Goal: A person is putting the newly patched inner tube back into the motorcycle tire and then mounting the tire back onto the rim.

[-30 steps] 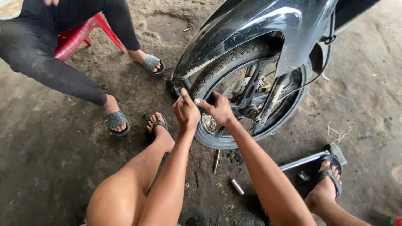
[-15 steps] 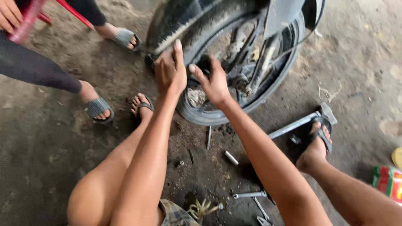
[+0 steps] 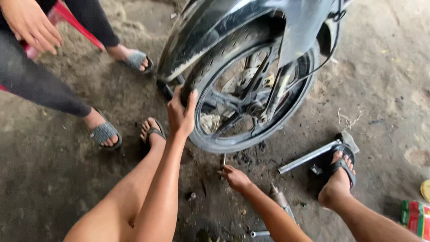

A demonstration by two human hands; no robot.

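A motorcycle front wheel (image 3: 251,89) with a black tyre and dark spokes stands under a black mudguard (image 3: 215,27). My left hand (image 3: 180,114) rests flat against the tyre's near left side, fingers up on the tread. My right hand (image 3: 234,176) is low at the ground below the wheel, its fingers around the lower end of a thin metal tool (image 3: 223,161) that stands on the dirt. My bare knees and my two sandalled feet frame the wheel.
A long metal bar (image 3: 309,156) lies on the ground under my right foot (image 3: 338,177). A cylindrical metal part (image 3: 278,196) and a small wrench (image 3: 260,233) lie near my right forearm. Another person sits at the upper left on a red stool (image 3: 71,20).
My right hand left the tyre and dropped to the ground onto the thin tool. My left hand stayed on the tyre. The view shifted, showing more of the wheel.
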